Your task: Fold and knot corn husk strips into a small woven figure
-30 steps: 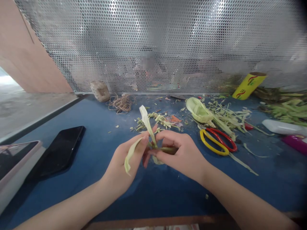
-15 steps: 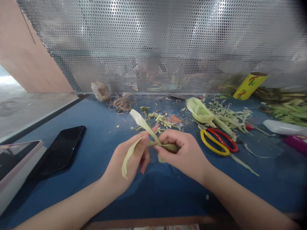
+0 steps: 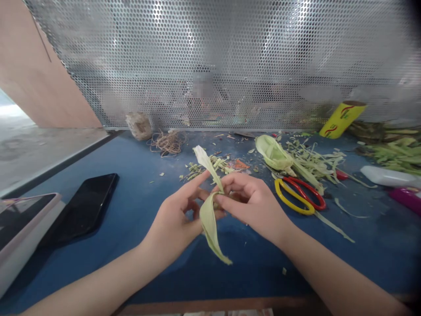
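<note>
Pale green husk (image 3: 208,215) is what I have between both hands on my head-camera view, raised in front of me above the blue table (image 3: 138,188). My right hand (image 3: 256,204) pinches it at its narrow middle, thumb below and forefinger above, with the remaining fingers curled in behind. From that pinch one whitish end slants up and away to the left, past the tips of the left fingers, while a broader, folded tail hangs down toward me, clear of the right palm and crossing in front of the left fingertips. My left hand (image 3: 176,215) is rounded, its forefinger stretched toward the upper end and its other fingers reaching under the husk near the pinch; its thumb lies beside the tail, and since the tail covers the tips, I cannot tell whether those fingers press on anything. Just beyond the hands I see small scraps (image 3: 194,170) of green. Near my right wrist lie scissors (image 3: 294,196) with one red and one yellow handle, and behind them a cupped leaf (image 3: 272,152) beside a heap of shreds (image 3: 315,160). A black phone (image 3: 85,202) lies well apart, to the left of my left hand.
</note>
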A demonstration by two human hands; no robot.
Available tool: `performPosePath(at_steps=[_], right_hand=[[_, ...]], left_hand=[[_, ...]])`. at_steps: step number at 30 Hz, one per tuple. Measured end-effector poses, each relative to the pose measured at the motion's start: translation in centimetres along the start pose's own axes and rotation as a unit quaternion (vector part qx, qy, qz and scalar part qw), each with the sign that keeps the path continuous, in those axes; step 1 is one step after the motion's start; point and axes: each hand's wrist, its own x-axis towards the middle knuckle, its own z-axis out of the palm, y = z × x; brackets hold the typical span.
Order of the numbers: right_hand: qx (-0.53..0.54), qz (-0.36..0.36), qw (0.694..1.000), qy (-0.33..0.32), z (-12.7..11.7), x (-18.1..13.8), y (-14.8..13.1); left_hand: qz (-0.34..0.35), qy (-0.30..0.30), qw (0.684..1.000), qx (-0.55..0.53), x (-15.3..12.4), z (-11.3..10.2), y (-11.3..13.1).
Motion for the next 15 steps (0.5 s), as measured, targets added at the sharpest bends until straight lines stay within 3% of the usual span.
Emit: performPosePath(at_steps=[3,9,15], right_hand=[[0.001,0.0,1.0,-0.007,-0.02,0.07,0.13],[0.09,0.041,0.995,-0.004,-0.11,0.29,0.06],[0.184,0.055,0.981,-0.024,-0.4,0.61,0.35]], left_hand=[[-0.029,0.005,0.999,-0.04,0.14,0.0,-0.1],[-0.082,-0.04,0.989,-0.113,0.37,-0.29,0.03],[-0.056,-0.045,0.989,-0.133,0.54,-0.23,-0.06]])
